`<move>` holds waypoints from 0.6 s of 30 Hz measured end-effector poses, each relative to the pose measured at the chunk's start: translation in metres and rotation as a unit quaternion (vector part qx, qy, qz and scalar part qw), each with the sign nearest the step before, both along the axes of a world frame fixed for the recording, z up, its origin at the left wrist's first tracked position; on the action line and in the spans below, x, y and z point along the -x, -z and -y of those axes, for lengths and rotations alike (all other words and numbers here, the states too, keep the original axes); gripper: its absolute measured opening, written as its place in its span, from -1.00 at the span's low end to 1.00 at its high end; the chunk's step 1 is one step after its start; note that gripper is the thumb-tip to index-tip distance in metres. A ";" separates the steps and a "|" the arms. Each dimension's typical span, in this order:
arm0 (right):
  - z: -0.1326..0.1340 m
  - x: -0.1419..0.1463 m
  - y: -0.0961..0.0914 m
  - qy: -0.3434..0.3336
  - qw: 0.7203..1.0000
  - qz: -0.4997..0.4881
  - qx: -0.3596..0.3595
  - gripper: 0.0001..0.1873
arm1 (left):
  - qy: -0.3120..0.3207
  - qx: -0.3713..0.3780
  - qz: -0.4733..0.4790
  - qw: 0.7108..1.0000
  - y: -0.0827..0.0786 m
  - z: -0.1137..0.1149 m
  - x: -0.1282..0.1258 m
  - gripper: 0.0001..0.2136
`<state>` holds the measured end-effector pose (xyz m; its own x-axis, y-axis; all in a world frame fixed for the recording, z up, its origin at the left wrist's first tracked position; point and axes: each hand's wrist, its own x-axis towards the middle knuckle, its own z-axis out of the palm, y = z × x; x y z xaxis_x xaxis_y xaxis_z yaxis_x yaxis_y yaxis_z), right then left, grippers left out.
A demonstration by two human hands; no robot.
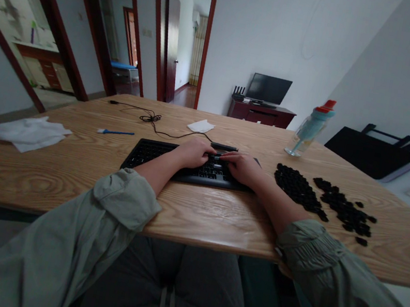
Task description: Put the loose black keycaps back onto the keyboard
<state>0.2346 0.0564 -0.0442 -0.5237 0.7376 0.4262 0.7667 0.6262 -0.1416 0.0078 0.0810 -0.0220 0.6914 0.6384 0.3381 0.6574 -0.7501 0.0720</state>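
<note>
A black keyboard (149,155) lies on the wooden table in front of me, its keycaps off at least in part, with bare switch places showing. Over its upper middle-right part, my left hand (194,153) reaches in with fingers curled and tips pressed down. My right hand (244,168) comes from the other side, its fingertips almost meeting the left ones. A small pale thing shows between the fingertips, too small to name. Just behind the hands lies a dark, slim, pen-like tool (225,147). To the right, black keycaps lie in a dense patch (296,187) and a looser patch (347,209).
A bottle with a red lid (309,129) stands at the back right. A cable (151,117) runs behind the keyboard. A blue brush (116,132), crumpled white tissue (30,132) and another white tissue (200,125) lie on the wooden table (210,217).
</note>
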 end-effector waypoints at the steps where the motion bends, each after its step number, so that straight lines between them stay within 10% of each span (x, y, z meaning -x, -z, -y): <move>1: 0.000 0.001 -0.001 -0.001 1.000 0.003 0.002 -0.52 | 0.001 0.001 -0.002 1.000 0.001 -0.001 0.000 -0.60; 18: 0.001 -0.001 -0.001 0.062 0.998 -0.017 0.004 -0.67 | -0.011 0.000 0.011 1.000 0.004 0.000 -0.002 -0.65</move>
